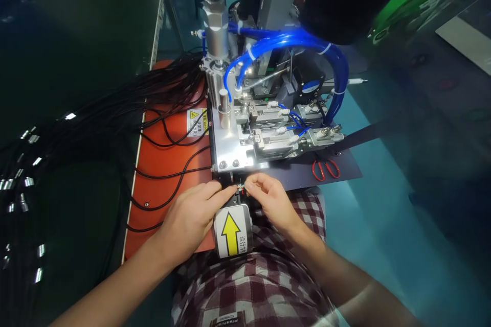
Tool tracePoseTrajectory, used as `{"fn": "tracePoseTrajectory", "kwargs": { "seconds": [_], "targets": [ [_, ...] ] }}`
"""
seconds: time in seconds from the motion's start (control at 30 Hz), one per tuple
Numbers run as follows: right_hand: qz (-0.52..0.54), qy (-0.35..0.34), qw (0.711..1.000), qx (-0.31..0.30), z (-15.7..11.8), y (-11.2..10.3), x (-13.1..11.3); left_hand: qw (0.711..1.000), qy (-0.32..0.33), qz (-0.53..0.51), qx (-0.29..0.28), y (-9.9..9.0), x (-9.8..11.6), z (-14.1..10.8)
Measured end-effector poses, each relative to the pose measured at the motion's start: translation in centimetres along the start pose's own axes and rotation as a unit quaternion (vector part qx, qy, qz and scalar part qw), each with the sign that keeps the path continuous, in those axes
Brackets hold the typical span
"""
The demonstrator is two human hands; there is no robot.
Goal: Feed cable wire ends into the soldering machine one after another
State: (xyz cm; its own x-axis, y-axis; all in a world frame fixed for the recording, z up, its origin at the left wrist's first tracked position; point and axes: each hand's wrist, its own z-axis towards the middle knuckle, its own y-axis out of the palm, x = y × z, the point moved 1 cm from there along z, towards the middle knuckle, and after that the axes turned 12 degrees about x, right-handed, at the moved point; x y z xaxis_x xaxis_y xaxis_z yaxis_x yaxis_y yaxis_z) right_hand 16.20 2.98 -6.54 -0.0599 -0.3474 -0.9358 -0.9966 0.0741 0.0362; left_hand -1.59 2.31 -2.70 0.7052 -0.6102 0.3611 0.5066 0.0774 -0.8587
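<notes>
Just in front of the machine's metal plate (229, 150), my right hand (272, 199) pinches thin coloured wires (241, 187) between thumb and fingertips. My left hand (195, 212) is closed at the left of those wires, one digit stretched to their ends; what it grips is hidden beneath the fingers. The wires look red, white and bluish, too small to make out fully. Below the fingertips is a machine part bearing a white label with a yellow arrow (230, 232).
Black cables (169, 92) cross the orange board (172, 163) at left, with shiny ends on the dark table. Blue air tubes (291, 38) arch over pneumatic cylinders (276, 143). Red-handled scissors (325, 169) lie on the dark plate at right. A black object hangs overhead.
</notes>
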Motion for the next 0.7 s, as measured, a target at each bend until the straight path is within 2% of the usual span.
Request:
{"fn": "tracePoseTrajectory", "kwargs": {
  "seconds": [0.43, 0.7],
  "targets": [
    [-0.016, -0.023, 1.0, -0.01, -0.11, -0.11, 0.38, 0.999, 0.024, 0.031, -0.005, 0.3, -0.12, -0.45],
    [-0.034, -0.007, 0.999, -0.003, -0.37, 0.13, -0.17, 0.998, 0.033, 0.051, -0.011, 0.42, -0.14, -0.46]
  ]
}}
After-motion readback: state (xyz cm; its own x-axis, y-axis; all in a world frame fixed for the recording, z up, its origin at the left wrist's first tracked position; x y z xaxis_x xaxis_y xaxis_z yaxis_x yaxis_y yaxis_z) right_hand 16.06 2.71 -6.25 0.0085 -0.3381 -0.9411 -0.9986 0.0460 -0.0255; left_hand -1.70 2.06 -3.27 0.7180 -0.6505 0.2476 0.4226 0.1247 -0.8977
